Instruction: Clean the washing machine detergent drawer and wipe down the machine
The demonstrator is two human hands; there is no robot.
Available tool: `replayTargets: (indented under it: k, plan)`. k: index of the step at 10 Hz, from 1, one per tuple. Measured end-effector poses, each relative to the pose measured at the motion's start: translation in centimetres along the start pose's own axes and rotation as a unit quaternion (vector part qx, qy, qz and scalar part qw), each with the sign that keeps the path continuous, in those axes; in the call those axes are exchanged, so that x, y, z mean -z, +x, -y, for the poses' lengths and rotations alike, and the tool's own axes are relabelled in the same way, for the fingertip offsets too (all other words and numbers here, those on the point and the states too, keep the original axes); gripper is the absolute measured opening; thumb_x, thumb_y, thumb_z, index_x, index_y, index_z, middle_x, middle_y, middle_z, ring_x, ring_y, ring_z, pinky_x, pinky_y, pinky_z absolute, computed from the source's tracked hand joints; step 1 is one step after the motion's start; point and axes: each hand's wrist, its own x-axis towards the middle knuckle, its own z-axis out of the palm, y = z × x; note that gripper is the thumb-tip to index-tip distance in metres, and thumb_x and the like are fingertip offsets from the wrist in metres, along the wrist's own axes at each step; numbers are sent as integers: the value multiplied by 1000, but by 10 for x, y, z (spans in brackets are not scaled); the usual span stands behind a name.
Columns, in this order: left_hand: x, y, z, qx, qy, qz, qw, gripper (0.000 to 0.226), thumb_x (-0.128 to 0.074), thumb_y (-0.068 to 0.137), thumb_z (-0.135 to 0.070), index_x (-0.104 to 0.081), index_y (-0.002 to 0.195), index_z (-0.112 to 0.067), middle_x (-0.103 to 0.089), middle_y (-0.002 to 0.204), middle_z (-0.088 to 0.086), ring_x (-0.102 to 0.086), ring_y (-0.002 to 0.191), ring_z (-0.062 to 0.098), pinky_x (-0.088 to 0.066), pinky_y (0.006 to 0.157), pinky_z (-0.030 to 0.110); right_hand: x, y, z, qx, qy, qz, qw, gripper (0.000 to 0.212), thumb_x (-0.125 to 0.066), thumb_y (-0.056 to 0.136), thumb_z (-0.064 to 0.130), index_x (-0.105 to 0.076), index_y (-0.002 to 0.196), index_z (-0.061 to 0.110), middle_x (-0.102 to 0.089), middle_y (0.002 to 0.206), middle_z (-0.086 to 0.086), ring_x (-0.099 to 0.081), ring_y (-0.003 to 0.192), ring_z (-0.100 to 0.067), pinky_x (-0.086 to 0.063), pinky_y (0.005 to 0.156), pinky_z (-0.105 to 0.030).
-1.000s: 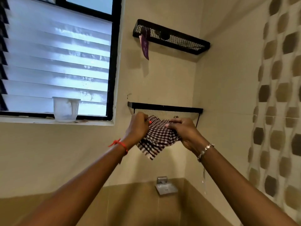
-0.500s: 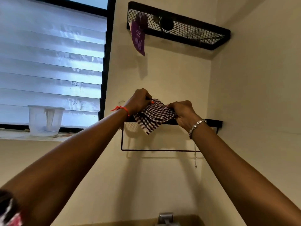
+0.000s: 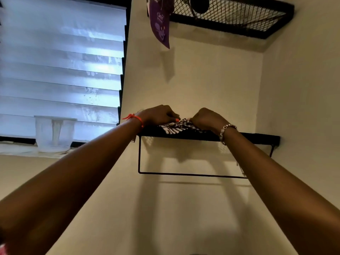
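Observation:
A dark-and-white checked cloth (image 3: 175, 125) lies bunched on top of a black wall shelf (image 3: 255, 138) with a rail under it. My left hand (image 3: 158, 115) grips the cloth's left end with curled fingers. My right hand (image 3: 207, 117) grips its right end, knuckles up. Both hands rest on the shelf top, and most of the cloth is hidden behind the shelf's front edge and my fingers. The washing machine and its drawer are out of view.
A black mesh shelf (image 3: 230, 15) hangs higher on the wall, with a purple sachet (image 3: 160, 21) dangling from its left end. A louvred window (image 3: 60, 70) fills the left, and a clear plastic cup (image 3: 54, 133) stands on its sill. Walls meet in a corner at the right.
My hands have carried the cloth from below the shelf up onto its top and lowered it there. The view has tilted upward, so the soap dish below is gone from sight.

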Motion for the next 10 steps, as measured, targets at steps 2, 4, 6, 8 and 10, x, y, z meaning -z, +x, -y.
replayTargets:
  k: [2, 4, 6, 8, 10]
  plan:
    - [9, -27, -7, 51, -121, 124, 984, 51, -31, 94, -52, -67, 96, -15, -68, 93, -4, -59, 76, 4, -41, 74, 15, 1, -12, 0, 63, 2, 53, 997, 53, -30, 97, 50, -38, 61, 13, -42, 60, -3, -35, 53, -14, -24, 52, -27]
    - [9, -40, -2, -22, -128, 116, 985, 20, -48, 95, -25, -66, 89, -25, -64, 81, -16, -57, 69, -13, -41, 68, 5, 1, -20, 0, 79, 34, 73, 994, 56, -35, 93, 56, -50, 70, 7, -46, 66, -3, -39, 59, -15, -26, 56, -28]
    - [23, -45, 8, -24, -117, 85, 989, 30, -46, 96, -16, -59, 122, -6, -66, 98, -2, -60, 74, -6, -47, 71, 8, -1, -30, 20, 93, 31, 40, 994, 47, -35, 98, 44, -38, 64, 12, -41, 64, -2, -38, 58, -15, -22, 51, -28]
    - [30, -53, 19, 41, -84, 129, 987, 27, -42, 97, -13, -62, 115, -10, -63, 106, 6, -54, 87, 7, -40, 86, 22, -10, -36, 35, 116, 37, 32, 992, 53, -30, 98, 45, -31, 57, 13, -39, 59, -2, -36, 54, -16, -23, 52, -30]
    - [27, -73, 5, 65, -103, 103, 987, 37, -32, 99, -40, -57, 114, -17, -58, 114, 2, -48, 110, 19, -32, 99, 28, -17, -34, 29, 122, 18, 5, 992, 52, -32, 98, 44, -34, 56, 14, -38, 55, -1, -38, 56, -20, -25, 60, -30]
